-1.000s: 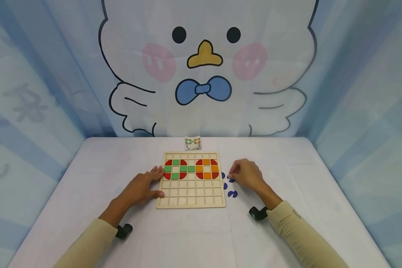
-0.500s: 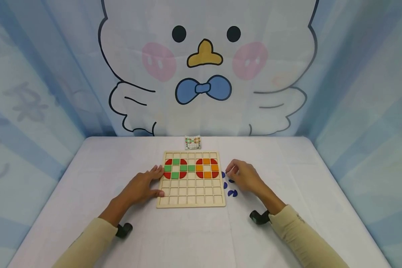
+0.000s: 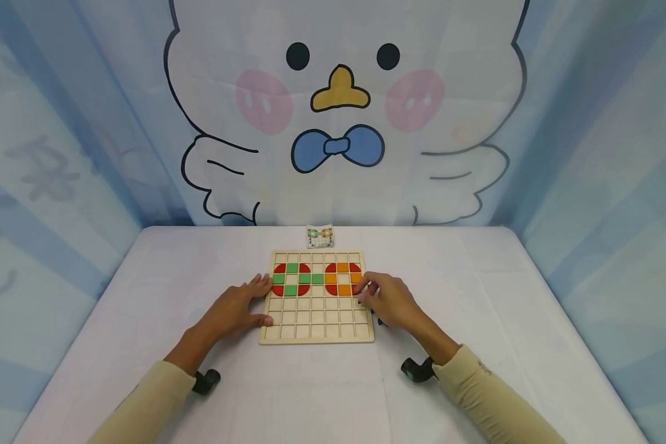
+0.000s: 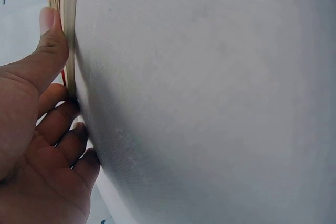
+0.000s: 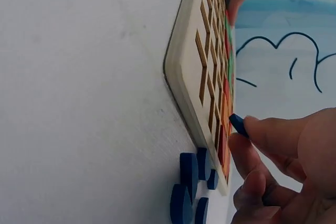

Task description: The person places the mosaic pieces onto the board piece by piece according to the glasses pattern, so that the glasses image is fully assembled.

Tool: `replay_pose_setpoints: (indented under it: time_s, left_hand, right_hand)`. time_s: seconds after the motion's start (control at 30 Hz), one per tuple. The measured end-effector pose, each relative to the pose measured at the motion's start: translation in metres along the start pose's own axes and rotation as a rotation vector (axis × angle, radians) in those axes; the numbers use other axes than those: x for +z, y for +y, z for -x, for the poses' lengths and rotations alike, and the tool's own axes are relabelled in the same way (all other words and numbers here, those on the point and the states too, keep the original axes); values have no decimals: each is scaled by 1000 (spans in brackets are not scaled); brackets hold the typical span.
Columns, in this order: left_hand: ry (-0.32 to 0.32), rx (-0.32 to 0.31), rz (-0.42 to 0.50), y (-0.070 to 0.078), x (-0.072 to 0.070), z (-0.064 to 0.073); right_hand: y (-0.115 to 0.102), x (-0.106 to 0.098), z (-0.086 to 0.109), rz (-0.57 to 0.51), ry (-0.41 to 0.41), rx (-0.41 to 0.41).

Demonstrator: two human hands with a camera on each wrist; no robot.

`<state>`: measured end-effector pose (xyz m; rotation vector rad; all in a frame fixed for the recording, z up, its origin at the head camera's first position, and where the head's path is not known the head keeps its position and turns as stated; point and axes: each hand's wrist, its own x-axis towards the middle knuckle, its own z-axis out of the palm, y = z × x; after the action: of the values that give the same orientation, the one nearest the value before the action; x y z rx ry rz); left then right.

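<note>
A wooden grid board (image 3: pixel 316 320) lies flat on the table, with red quarter-round tiles (image 3: pixel 278 290), green square tiles (image 3: pixel 291 290) and orange square tiles (image 3: pixel 344 290) in its upper cells. Against the board's left edge rests my left hand (image 3: pixel 235 311), its thumb touching the rim and its fingers spread. My right hand (image 3: pixel 391 299) is over the board's right side and pinches a small blue tile (image 5: pixel 239 125) between thumb and finger. In the right wrist view, that tile is held just above the red and orange tiles. The cell beneath it is hidden in the head view.
Several more blue tiles (image 5: pixel 181 203) lie on the white tablecloth (image 3: pixel 333 394) beside the board's right edge, partly hidden by my right hand in the head view. A small pattern card (image 3: pixel 319 237) sits behind the board. A printed curtain (image 3: pixel 338 191) hangs behind the table.
My right hand has moved left from beside the blue tiles to over the board's right edge, carrying one blue tile. My left hand has stayed at the board's left edge.
</note>
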<state>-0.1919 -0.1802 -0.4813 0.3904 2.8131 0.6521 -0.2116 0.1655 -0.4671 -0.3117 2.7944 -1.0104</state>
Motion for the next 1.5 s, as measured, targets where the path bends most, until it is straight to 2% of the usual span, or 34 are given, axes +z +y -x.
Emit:
replay_pose_setpoints:
  time_s: [0.37,0.67,0.9,1.1,1.27,1.5]
  left_hand:
    - [-2,-3,-9,0,0,0]
    - [-3,4,-11,-1,-1,0]
    - [2,5,-14,-3,1,-1]
    - [2,3,-14,-3,1,-1]
    - [4,10,-11,-2,0,-1]
    - [6,17,-9,-3,1,-1]
  right_hand:
    - [-1,13,0,33,69,14]
    - [-8,14,-4,72,52,57]
    - [-3,8,-7,49,77,59]
    - [4,-5,-10,58,140,120]
    - [10,-13,-12,91,123,168]
    - [15,-9,-16,118,96,149]
